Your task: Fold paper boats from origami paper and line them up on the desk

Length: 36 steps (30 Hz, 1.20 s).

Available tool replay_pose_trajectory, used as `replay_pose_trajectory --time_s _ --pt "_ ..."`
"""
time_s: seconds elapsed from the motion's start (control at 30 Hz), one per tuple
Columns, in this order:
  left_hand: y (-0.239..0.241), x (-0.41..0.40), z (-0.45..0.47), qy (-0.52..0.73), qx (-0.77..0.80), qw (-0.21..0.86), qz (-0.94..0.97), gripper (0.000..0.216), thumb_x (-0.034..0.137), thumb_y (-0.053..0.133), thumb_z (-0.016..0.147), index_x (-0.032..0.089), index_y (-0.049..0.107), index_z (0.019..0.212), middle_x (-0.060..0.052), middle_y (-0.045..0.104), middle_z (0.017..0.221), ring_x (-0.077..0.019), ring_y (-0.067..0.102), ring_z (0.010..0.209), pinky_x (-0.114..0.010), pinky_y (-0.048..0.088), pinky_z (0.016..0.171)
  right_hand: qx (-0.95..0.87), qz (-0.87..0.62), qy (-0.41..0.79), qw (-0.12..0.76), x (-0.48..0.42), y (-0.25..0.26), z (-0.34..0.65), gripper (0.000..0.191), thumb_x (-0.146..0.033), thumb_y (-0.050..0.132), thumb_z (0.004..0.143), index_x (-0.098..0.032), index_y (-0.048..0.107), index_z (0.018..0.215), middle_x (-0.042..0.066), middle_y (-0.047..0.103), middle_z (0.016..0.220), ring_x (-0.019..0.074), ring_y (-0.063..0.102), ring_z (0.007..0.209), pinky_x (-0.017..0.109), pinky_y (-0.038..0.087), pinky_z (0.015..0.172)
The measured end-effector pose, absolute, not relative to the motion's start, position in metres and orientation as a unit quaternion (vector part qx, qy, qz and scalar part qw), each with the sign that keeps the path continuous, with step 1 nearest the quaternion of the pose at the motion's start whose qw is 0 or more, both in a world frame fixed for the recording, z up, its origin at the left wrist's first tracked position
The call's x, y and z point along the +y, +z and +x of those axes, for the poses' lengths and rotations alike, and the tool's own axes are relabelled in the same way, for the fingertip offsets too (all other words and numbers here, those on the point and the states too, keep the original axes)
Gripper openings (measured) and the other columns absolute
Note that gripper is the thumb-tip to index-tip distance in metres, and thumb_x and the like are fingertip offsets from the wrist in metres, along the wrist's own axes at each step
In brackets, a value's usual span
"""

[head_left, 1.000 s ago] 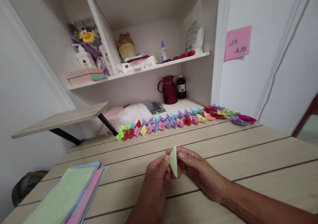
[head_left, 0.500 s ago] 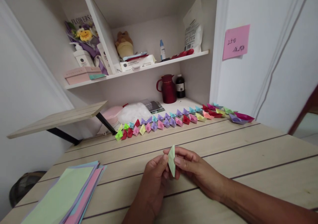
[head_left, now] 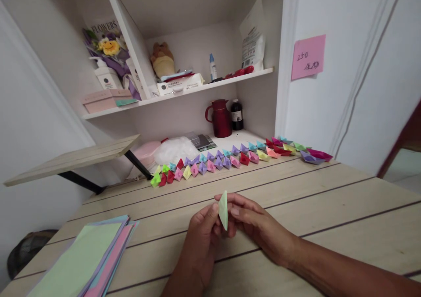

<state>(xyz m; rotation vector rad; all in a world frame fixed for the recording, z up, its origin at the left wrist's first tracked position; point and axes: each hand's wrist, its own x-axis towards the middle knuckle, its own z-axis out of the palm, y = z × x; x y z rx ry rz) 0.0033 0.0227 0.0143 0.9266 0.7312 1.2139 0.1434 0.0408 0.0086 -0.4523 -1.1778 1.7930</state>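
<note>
Pale wood-look surface (head_left: 342, 200) crossed by thin dark lines. Along its far edge, two close rows of small folded paper boats (head_left: 244, 159) run from left to right, in red, pink, yellow, purple, blue, green and orange. A bright green boat (head_left: 155, 180) sits at the left end of the front row; at the right end are a larger purple boat (head_left: 311, 157) and, just beside it, a magenta boat (head_left: 320, 155). Near the left edge lies a loose stack of paper (head_left: 80, 255), light green on top, with purple, blue and pink sheets fanning out beneath
</note>
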Motion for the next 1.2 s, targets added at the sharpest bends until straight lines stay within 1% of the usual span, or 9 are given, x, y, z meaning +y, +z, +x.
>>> replay_pose_trajectory --time_s 0.1,0.17,0.27,0.5,0.7,0.83,0.93,1.1,1.2 --pt "0.013 0.023 0.003 0.534 0.329 0.660 0.413 0.030 0.035 0.055 0.089 0.012 0.062 0.071 -0.001 0.054 0.062 -0.0098 0.043 0.059 -0.023 0.031 0.062 -0.493 -0.181 0.717 0.459 0.041 0.007 0.145 0.041 -0.022 0.063 0.083 -0.021 0.057 0.124 0.003 0.066 0.082 0.0139 0.058 0.069 0.028 0.043 0.066" --pt "0.011 0.023 0.003 0.536 0.343 0.652 0.412 0.032 0.037 0.056 0.088 0.012 0.061 0.068 0.000 0.052 0.060 -0.0089 0.040 0.057 -0.023 0.029 0.059 -0.508 -0.177 0.711 0.452 0.043 0.006 0.146 0.043 -0.023 0.063 0.083 -0.020 0.056 0.125 0.004 0.066 0.084 0.0156 0.059 0.073 0.029 0.043 0.068" --pt "0.010 0.022 0.003 0.529 0.356 0.642 0.425 0.034 0.038 0.057 0.087 0.013 0.059 0.065 -0.001 0.053 0.059 -0.0090 0.040 0.057 -0.022 0.029 0.058 -0.519 -0.178 0.707 0.446 0.044 0.005 0.147 0.041 -0.025 0.063 0.083 -0.020 0.056 0.124 0.005 0.067 0.086 0.0173 0.060 0.076 0.030 0.044 0.068" --pt "0.012 0.022 0.003 0.524 0.364 0.632 0.440 0.033 0.040 0.058 0.086 0.013 0.062 0.068 0.000 0.051 0.057 -0.0093 0.039 0.056 -0.022 0.028 0.057 -0.525 -0.184 0.703 0.442 0.044 0.006 0.149 0.040 -0.024 0.064 0.081 -0.019 0.058 0.120 0.006 0.067 0.084 0.0175 0.060 0.075 0.029 0.044 0.067" --pt "0.008 0.025 0.003 0.527 0.370 0.627 0.439 0.035 0.041 0.058 0.085 0.013 0.058 0.064 0.001 0.049 0.057 -0.0084 0.036 0.054 -0.022 0.026 0.055 -0.534 -0.194 0.696 0.439 0.043 0.009 0.149 0.035 -0.023 0.063 0.080 -0.018 0.060 0.115 0.003 0.065 0.077 0.0159 0.059 0.070 0.029 0.045 0.067" --pt "0.001 0.028 0.002 0.530 0.410 0.585 0.457 0.035 0.043 0.059 0.083 0.014 0.058 0.064 0.001 0.049 0.055 -0.0097 0.039 0.055 -0.022 0.029 0.056 -0.550 -0.213 0.672 0.447 0.040 0.014 0.148 0.032 -0.027 0.064 0.081 -0.018 0.060 0.111 0.001 0.063 0.071 0.0156 0.058 0.069 0.029 0.045 0.065" --pt "-0.002 0.030 0.001 0.531 0.455 0.537 0.472 0.033 0.045 0.060 0.081 0.015 0.062 0.069 0.002 0.051 0.055 -0.0104 0.040 0.054 -0.023 0.030 0.055 -0.572 -0.238 0.643 0.450 0.039 0.013 0.147 0.034 -0.031 0.064 0.081 -0.018 0.059 0.111 0.000 0.061 0.069 0.0157 0.057 0.068 0.029 0.045 0.064" --pt "0.003 0.031 0.001 0.535 0.500 0.463 0.500 0.030 0.043 0.063 0.076 0.014 0.065 0.067 0.003 0.050 0.050 -0.0103 0.039 0.050 -0.022 0.030 0.051 -0.606 -0.308 0.568 0.464 0.042 0.006 0.147 0.033 -0.024 0.062 0.080 -0.019 0.058 0.112 0.000 0.060 0.075 0.0159 0.057 0.070 0.028 0.045 0.063" --pt "0.008 0.030 0.002 0.532 0.509 0.453 0.503 0.029 0.042 0.063 0.074 0.014 0.066 0.067 0.003 0.051 0.050 -0.0107 0.040 0.049 -0.022 0.030 0.051 -0.606 -0.311 0.567 0.462 0.042 0.003 0.147 0.034 -0.022 0.060 0.080 -0.020 0.057 0.113 0.000 0.061 0.076 0.0158 0.058 0.068 0.027 0.044 0.060"
